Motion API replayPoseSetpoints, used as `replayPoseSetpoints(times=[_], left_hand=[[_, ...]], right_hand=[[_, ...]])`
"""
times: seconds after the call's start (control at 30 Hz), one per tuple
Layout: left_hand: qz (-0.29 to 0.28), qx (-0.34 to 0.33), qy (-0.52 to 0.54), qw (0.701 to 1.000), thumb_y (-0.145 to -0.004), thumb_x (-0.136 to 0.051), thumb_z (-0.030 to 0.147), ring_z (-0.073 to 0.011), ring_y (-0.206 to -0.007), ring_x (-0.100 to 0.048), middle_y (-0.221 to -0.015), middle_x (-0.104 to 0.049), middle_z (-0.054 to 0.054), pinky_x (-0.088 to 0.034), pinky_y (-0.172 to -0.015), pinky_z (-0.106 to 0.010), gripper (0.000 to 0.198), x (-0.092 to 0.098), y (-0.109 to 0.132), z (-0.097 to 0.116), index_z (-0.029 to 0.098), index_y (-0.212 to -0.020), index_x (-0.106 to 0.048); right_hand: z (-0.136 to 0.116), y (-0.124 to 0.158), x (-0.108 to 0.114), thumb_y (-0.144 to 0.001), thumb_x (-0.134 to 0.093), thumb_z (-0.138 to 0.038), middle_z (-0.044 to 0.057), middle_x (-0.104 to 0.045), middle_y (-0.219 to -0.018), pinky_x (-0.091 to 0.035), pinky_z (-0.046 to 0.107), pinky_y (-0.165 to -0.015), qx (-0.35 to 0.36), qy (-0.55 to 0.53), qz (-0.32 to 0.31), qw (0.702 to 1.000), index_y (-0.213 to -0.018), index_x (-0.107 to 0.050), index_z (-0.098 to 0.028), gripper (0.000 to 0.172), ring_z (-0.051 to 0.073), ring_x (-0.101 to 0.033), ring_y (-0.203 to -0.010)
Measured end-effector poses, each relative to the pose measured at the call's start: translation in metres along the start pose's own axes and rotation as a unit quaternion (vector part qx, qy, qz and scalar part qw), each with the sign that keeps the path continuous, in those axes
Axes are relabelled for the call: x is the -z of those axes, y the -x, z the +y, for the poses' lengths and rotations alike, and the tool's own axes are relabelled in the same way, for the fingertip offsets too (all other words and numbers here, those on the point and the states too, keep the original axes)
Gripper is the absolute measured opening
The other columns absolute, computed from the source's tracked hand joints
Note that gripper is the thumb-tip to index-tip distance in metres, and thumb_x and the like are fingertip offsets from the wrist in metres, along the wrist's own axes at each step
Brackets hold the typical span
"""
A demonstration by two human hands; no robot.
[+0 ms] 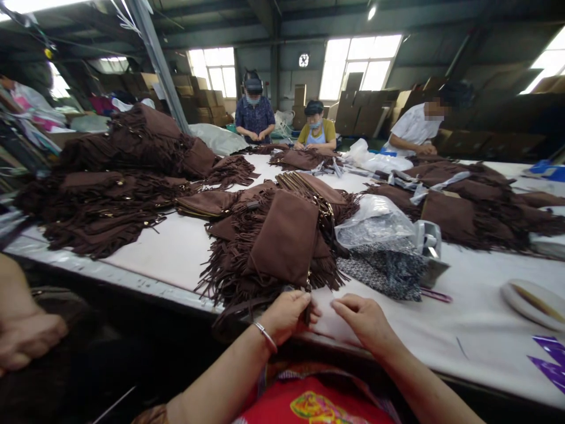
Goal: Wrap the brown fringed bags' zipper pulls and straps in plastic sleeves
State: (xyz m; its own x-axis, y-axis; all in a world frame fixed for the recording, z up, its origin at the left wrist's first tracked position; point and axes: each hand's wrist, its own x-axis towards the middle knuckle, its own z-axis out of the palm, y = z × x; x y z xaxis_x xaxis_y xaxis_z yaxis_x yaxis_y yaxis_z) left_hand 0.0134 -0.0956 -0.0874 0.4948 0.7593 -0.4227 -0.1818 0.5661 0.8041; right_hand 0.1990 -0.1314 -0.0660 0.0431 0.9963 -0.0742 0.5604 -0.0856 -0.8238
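Observation:
A dark brown fringed bag lies flat on top of a pile near the table's front edge, its fringes spreading to the left. At the bag's lower right corner, beside small gold hardware, my left hand is closed on a dark brown strap, part of which shows between the fingers. My right hand hovers just to the right, apart from the bag. Its thumb and forefinger are drawn together, and anything between them is too small to make out.
Brown bags are heaped at left, with more bags at right. Clear plastic, patterned fabric, a tape dispenser, a purple pen and a tape roll lie rightward. A neighbour's hand is at left; several people work beyond.

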Motion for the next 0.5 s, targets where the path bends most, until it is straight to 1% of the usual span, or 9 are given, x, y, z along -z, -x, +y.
replayPoseSetpoints(times=[0.07,0.1,0.2,0.27,0.33,0.43,0.5], left_hand=[[-0.006,0.02,-0.015,1.0,-0.063,-0.075,0.05,-0.0115,-0.059,-0.056,-0.069,-0.062,-0.003,-0.046,-0.058,-0.026,0.041,0.001,0.003,0.005,0.013,-0.075,-0.062],[-0.007,0.021,-0.025,0.999,-0.062,-0.077,0.047,-0.0105,-0.057,-0.054,-0.066,-0.06,-0.002,-0.045,-0.056,-0.025,0.039,0.001,0.004,0.008,0.012,-0.075,-0.064],[-0.017,0.005,-0.043,0.999,-0.065,-0.076,0.044,-0.0055,-0.048,-0.041,-0.054,-0.048,0.005,-0.032,-0.046,-0.019,0.037,0.0,0.004,0.016,0.011,-0.079,-0.068],[-0.022,-0.008,-0.036,0.999,-0.067,-0.075,0.045,-0.0044,-0.046,-0.036,-0.052,-0.043,0.006,-0.025,-0.043,-0.018,0.039,-0.002,0.001,0.018,0.011,-0.084,-0.069],[-0.014,-0.02,-0.022,0.999,-0.068,-0.075,0.045,-0.0045,-0.047,-0.039,-0.054,-0.047,0.005,-0.027,-0.044,-0.018,0.04,-0.005,-0.001,0.019,0.011,-0.088,-0.07],[0.011,-0.045,-0.014,0.999,-0.065,-0.078,0.043,-0.0063,-0.052,-0.046,-0.061,-0.053,0.001,-0.035,-0.049,-0.019,0.04,-0.011,-0.002,0.016,0.01,-0.087,-0.07],[0.02,-0.06,-0.006,0.998,-0.063,-0.08,0.041,-0.0076,-0.056,-0.049,-0.065,-0.055,0.0,-0.037,-0.051,-0.02,0.04,-0.015,-0.001,0.015,0.01,-0.086,-0.07]], right_hand=[[0.003,0.012,0.006,-0.077,-0.058,-0.044,0.002,-0.067,-0.066,-0.04,0.027,-0.063,-0.019,0.001,-0.016,1.0,-0.065,-0.07,-0.018,0.031,0.019,-0.059,-0.067],[0.005,0.018,0.008,-0.077,-0.059,-0.043,0.002,-0.067,-0.065,-0.04,0.027,-0.063,-0.032,-0.001,-0.025,0.999,-0.065,-0.07,-0.018,0.03,0.018,-0.058,-0.066],[0.01,0.034,0.011,-0.077,-0.059,-0.042,0.001,-0.066,-0.065,-0.039,0.026,-0.061,-0.064,-0.018,-0.045,0.997,-0.064,-0.068,-0.018,0.029,0.017,-0.057,-0.066],[0.013,0.042,0.01,-0.077,-0.059,-0.041,0.0,-0.064,-0.064,-0.039,0.025,-0.06,-0.073,-0.034,-0.053,0.995,-0.065,-0.067,-0.018,0.027,0.016,-0.055,-0.064],[0.016,0.046,0.008,-0.076,-0.061,-0.039,-0.001,-0.062,-0.063,-0.038,0.025,-0.058,-0.077,-0.052,-0.054,0.994,-0.065,-0.065,-0.017,0.025,0.015,-0.053,-0.062],[0.018,0.049,0.006,-0.075,-0.061,-0.038,-0.002,-0.058,-0.061,-0.037,0.024,-0.056,-0.086,-0.08,-0.055,0.992,-0.066,-0.064,-0.017,0.024,0.013,-0.05,-0.059],[0.019,0.049,0.006,-0.075,-0.061,-0.039,-0.002,-0.058,-0.061,-0.037,0.024,-0.055,-0.091,-0.093,-0.055,0.99,-0.066,-0.064,-0.017,0.024,0.013,-0.049,-0.059]])
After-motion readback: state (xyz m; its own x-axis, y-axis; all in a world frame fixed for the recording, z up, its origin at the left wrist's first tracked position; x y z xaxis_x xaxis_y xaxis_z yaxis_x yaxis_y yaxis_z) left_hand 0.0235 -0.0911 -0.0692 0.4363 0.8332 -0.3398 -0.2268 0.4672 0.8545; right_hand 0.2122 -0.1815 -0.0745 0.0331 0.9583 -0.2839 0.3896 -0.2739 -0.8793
